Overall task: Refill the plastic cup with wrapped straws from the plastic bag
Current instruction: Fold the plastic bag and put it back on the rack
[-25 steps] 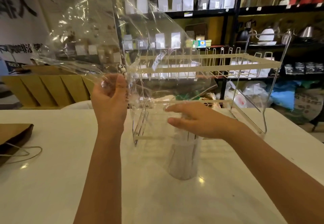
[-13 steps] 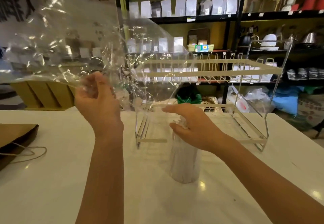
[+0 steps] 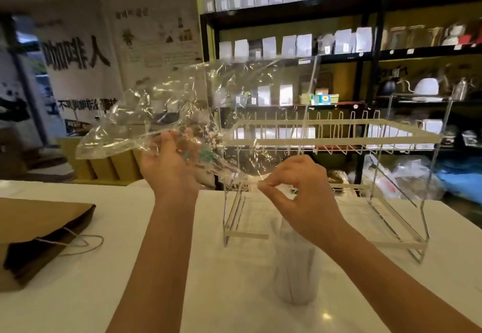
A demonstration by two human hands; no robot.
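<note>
Above the plastic cup (image 3: pixel 294 267), both hands (image 3: pixel 172 165) pinch the plastic bag's (image 3: pixel 208 103) edges.

Clear plastic bag (image 3: pixel 208 103) held aloft, plastic cup (image 3: pixel 294 262) packed with wrapped straws (image 3: pixel 297 254) below

The bag is transparent, crinkled and limp, spread wide above the white counter with its lower corner drawn down to the right; whether anything is left inside cannot be told. The cup stands upright on the counter under that corner, clear-walled, filled with pale paper-wrapped straws standing on end, blurred in this view
</note>
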